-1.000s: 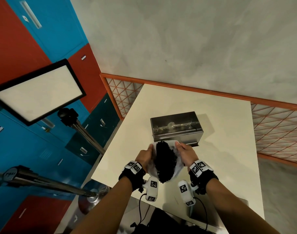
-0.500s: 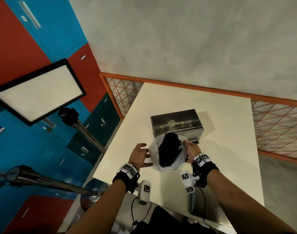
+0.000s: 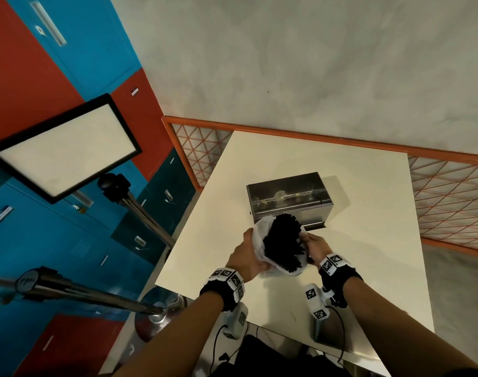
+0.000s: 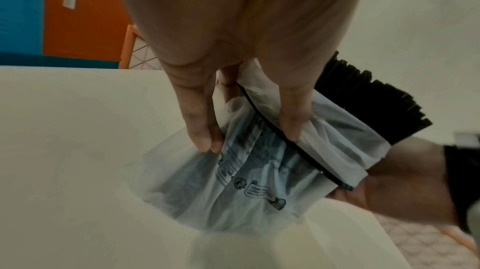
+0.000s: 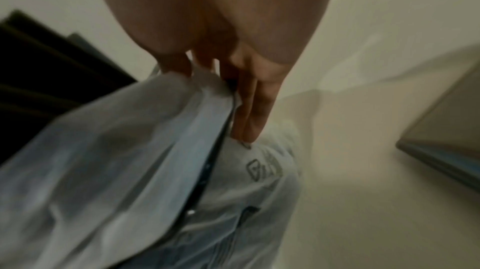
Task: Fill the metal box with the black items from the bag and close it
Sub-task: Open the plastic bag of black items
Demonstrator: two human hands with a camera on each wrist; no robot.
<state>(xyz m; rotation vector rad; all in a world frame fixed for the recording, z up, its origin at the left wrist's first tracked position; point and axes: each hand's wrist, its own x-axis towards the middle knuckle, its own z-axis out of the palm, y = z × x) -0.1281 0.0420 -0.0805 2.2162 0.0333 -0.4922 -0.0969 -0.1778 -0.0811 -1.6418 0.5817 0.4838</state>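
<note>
A translucent white bag (image 3: pixel 259 242) is gripped from both sides above the cream table (image 3: pixel 368 268): its 9 o'clock side is pinched by the left hand (image 3: pixel 246 257), its 3 o'clock side by the right hand (image 3: pixel 315 244). A bundle of black items (image 3: pixel 284 240) is seen protruding from its mouth toward 12 o'clock, where the metal box (image 3: pixel 288 198) stands, just beyond the bag.
</note>
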